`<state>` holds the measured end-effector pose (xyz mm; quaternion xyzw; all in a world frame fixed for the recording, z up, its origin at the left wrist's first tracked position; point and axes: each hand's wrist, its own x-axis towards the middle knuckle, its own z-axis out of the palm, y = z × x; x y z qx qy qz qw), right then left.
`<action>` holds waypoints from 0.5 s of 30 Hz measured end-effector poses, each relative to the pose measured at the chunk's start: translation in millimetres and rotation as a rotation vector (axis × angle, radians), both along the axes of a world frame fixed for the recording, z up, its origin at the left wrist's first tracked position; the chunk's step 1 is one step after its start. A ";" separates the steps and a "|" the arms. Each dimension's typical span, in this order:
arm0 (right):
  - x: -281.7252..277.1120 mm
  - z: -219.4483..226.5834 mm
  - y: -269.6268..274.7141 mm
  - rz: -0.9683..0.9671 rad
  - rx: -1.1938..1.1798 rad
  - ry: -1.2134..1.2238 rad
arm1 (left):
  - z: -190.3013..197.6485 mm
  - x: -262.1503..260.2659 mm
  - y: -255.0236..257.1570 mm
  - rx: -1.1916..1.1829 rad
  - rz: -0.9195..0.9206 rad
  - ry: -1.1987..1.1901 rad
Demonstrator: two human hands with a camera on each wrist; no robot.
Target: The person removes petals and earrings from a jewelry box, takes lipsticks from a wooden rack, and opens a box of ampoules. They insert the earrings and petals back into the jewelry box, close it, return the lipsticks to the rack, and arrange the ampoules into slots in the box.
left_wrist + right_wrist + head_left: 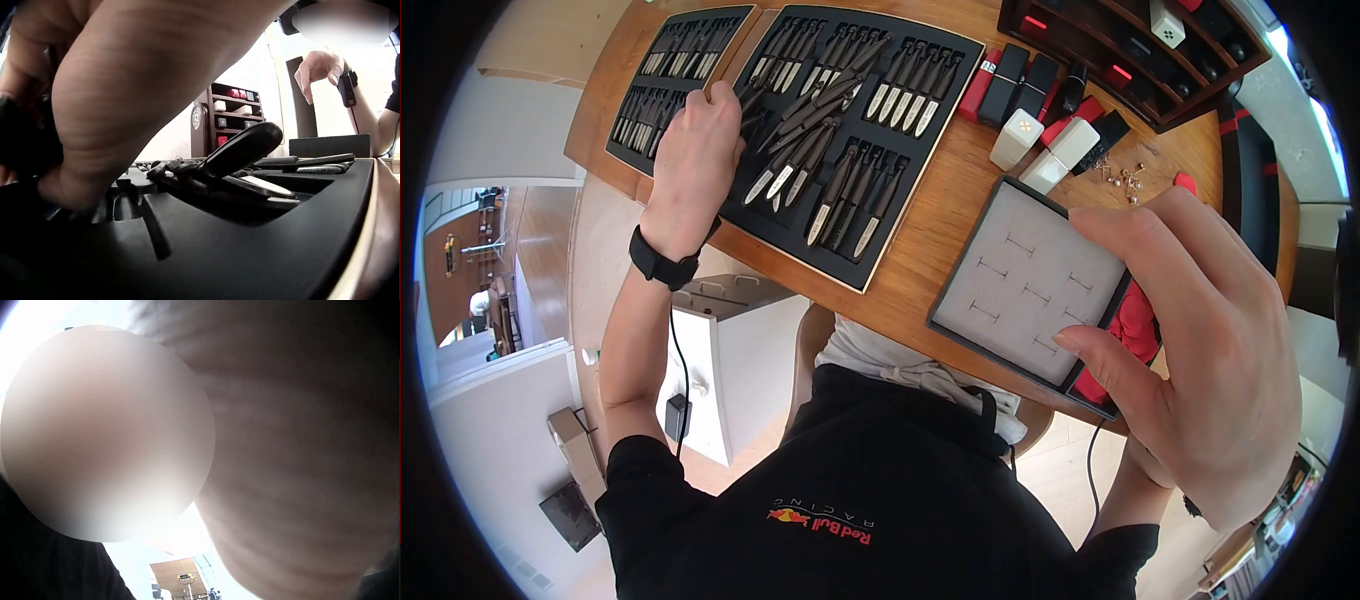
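Observation:
My left hand point(698, 150) is over the left part of a black tray point(880, 205) filled with slim dark pieces with pale pointed ends point(783, 180). Its fingers bend down among them, and the fingertips are hidden; I cannot tell whether they pinch a piece. Several pieces lie loosely piled across the tray's middle, and one dark rounded end point(247, 149) sticks up in the left wrist view. My right hand point(1200, 330) hovers over the right side of a shallow dark-edged box point(1010, 215) with a grey slitted insert. Thumb and forefinger are spread, with nothing between them.
A second black tray point(662, 85) of similar pieces lies at the far left. Behind the box stand several black, red and white cases point(1017, 137) and a dark wooden rack point(1135, 60). Small gold-coloured bits point(1127, 178) lie scattered nearby. Red cloth point(1135, 325) shows beneath my right hand.

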<state>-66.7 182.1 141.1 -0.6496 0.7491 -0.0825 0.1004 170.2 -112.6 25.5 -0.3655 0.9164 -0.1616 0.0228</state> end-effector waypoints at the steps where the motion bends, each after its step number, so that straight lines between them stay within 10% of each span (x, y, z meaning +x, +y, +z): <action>1: 0.1 0.5 -0.1 -0.001 -0.001 0.000 | 0.2 -0.1 -0.5 -0.001 -0.001 0.000; 15: 2.5 2.0 -3.6 -0.022 0.037 0.001 | 8.5 2.2 -7.5 0.269 0.084 0.186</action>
